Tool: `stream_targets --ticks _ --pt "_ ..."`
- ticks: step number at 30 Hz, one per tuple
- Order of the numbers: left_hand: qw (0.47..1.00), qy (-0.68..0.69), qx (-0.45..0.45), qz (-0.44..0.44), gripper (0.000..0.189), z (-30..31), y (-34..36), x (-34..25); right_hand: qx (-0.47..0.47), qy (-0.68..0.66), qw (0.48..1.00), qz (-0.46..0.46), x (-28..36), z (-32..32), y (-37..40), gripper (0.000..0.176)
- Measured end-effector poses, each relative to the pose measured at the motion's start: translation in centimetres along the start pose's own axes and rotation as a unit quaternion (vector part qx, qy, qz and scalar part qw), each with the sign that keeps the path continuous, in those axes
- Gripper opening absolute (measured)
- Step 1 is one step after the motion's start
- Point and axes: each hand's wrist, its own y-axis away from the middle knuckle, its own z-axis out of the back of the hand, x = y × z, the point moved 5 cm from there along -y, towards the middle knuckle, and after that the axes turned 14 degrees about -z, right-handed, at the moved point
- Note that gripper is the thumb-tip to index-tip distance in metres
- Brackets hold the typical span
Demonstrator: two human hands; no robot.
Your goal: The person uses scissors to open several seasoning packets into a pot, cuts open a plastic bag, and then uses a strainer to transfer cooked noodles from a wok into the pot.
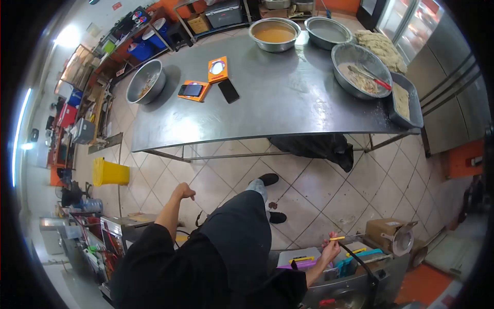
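My left hand (183, 192) hangs over the tiled floor with its fingers curled, holding nothing that I can see. At the lower right, my right hand (331, 249) is closed around a small yellow object (337, 238), above a metal unit. Beside that hand are a grey-lidded container (298, 255) with a yellow clip and a teal container (360, 260). A dark curved bar (360, 262) runs close to the right hand.
Ahead stands a steel table (206, 121) with several metal bowls, orange boxes (217, 69) and phones (228, 91). A black bag (321, 147) lies beneath it. A yellow bin (110, 172) is at the left, a cardboard box (382, 233) at the lower right.
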Motion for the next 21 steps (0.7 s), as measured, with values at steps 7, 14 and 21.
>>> stream_targets --ticks 7,14,21 --pt "0.969 0.183 0.026 -0.165 0.035 10.8 -7.3 -8.7 0.023 0.055 0.998 -0.015 -1.2 -5.1 0.5 0.048" --pt "0.902 0.173 -0.267 -0.291 0.024 35.5 -20.6 -16.3 -0.010 -0.007 0.998 -0.059 3.3 -11.4 6.7 0.046" --pt "0.830 0.048 -0.448 -0.327 0.029 41.1 -40.0 -14.0 -0.116 -0.100 0.984 -0.094 2.4 -13.7 14.4 0.048"
